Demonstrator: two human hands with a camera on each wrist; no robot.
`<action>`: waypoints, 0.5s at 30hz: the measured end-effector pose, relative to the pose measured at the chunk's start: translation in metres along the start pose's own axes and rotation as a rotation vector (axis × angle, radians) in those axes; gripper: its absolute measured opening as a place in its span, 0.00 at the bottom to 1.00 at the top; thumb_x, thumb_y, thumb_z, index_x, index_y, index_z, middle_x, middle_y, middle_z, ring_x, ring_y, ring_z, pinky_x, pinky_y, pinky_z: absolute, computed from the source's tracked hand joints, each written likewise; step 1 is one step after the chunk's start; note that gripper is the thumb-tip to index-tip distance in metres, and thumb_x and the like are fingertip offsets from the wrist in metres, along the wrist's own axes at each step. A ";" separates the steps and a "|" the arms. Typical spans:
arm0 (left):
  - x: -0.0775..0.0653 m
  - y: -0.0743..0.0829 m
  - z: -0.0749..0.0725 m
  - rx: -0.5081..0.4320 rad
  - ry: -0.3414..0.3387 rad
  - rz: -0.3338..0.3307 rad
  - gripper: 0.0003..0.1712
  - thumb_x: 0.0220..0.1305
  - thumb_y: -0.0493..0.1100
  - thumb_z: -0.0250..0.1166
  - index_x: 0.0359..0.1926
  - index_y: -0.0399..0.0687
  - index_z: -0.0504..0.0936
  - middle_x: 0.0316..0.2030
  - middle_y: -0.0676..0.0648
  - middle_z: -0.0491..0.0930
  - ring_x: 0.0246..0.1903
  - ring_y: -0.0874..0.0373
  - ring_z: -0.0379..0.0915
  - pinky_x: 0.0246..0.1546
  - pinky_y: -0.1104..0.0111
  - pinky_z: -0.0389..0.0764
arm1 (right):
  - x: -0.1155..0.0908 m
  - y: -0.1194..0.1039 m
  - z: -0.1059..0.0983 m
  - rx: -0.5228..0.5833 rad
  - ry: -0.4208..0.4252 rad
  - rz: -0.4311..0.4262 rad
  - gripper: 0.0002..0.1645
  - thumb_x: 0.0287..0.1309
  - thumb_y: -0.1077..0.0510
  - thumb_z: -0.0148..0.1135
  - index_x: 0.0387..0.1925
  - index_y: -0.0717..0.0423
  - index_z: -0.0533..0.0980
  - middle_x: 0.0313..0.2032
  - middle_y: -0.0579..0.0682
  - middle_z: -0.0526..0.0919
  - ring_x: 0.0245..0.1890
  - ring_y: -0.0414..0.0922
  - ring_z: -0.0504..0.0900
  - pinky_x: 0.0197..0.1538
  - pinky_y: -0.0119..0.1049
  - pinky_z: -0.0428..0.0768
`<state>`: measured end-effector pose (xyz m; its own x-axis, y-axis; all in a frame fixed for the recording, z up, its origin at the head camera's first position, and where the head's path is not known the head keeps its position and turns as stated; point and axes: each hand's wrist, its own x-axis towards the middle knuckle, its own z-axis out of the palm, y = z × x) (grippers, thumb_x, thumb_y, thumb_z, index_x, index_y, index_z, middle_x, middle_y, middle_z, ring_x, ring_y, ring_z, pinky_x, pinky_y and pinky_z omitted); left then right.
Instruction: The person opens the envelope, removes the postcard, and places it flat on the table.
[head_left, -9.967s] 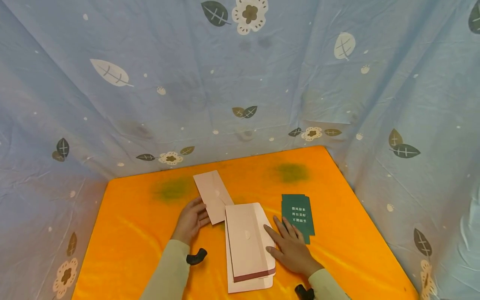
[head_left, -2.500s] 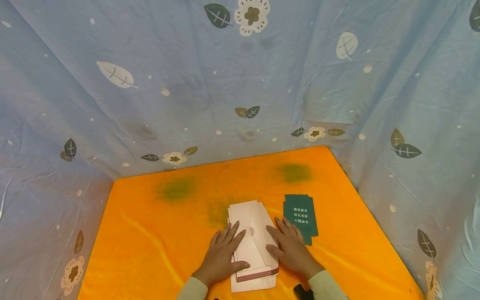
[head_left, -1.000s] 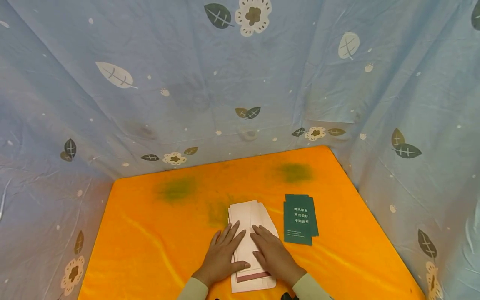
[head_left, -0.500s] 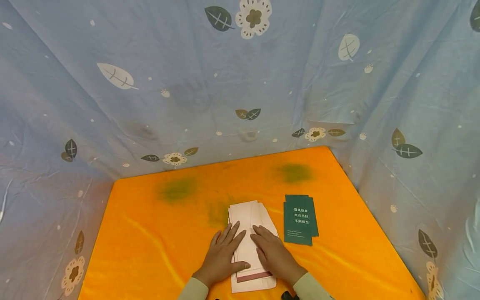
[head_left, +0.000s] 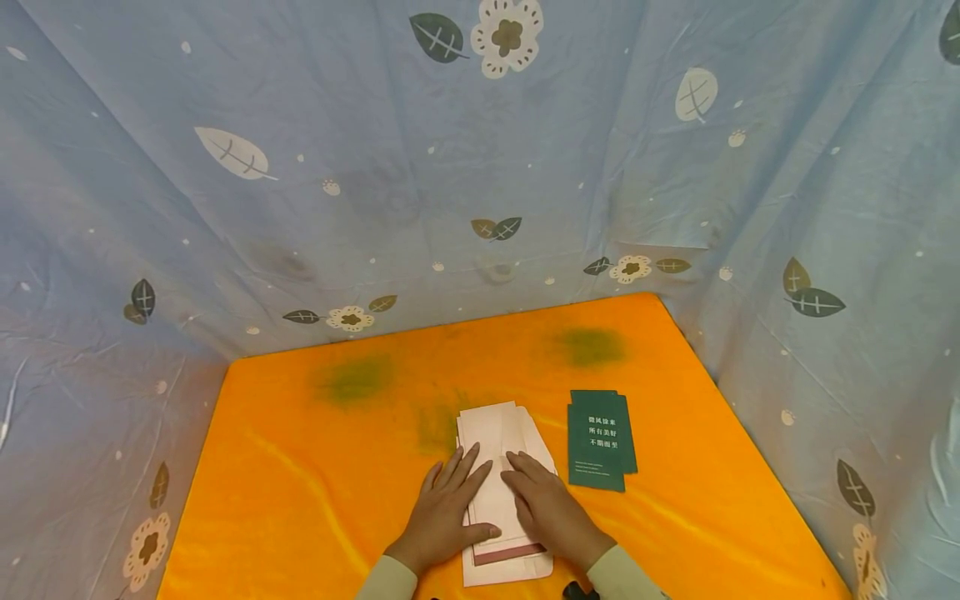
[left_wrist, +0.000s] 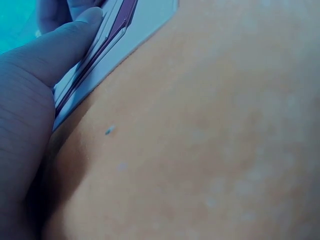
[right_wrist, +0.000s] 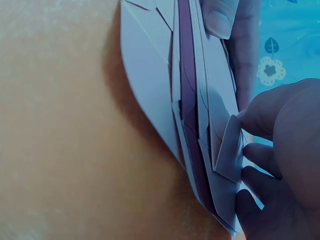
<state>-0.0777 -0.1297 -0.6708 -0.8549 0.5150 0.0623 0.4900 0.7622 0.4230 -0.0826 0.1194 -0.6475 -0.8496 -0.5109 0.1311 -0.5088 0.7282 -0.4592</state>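
Observation:
A stack of pale pink envelopes lies on the orange cloth, one with a dark red strip near its lower end. My left hand rests flat on the left side of the stack, fingers spread and thumb across the top envelope. From the right, my right hand presses its fingertips on the top envelope. In the right wrist view those fingers touch a small folded flap, slightly raised. The right hand covers much of the stack's right side in the head view.
Dark green cards with white writing lie overlapping to the right of the stack. Blue patterned cloth hangs behind and at both sides of the orange-covered table.
Ten seconds ago my left hand held an envelope left of the stack; later it lay on top. My right hand then moved left from beside the green cards onto that envelope; both hands then stayed still.

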 end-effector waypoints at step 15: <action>0.000 0.000 -0.001 -0.025 -0.010 -0.013 0.57 0.67 0.78 0.65 0.87 0.58 0.61 0.87 0.48 0.47 0.84 0.44 0.42 0.76 0.34 0.49 | -0.002 0.002 -0.004 0.061 0.020 -0.032 0.17 0.74 0.62 0.68 0.61 0.56 0.85 0.74 0.57 0.75 0.75 0.57 0.71 0.71 0.56 0.73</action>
<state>-0.0776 -0.1299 -0.6698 -0.8591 0.5096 0.0475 0.4747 0.7586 0.4464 -0.0827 0.1242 -0.6451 -0.8359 -0.5238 0.1639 -0.5268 0.6820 -0.5073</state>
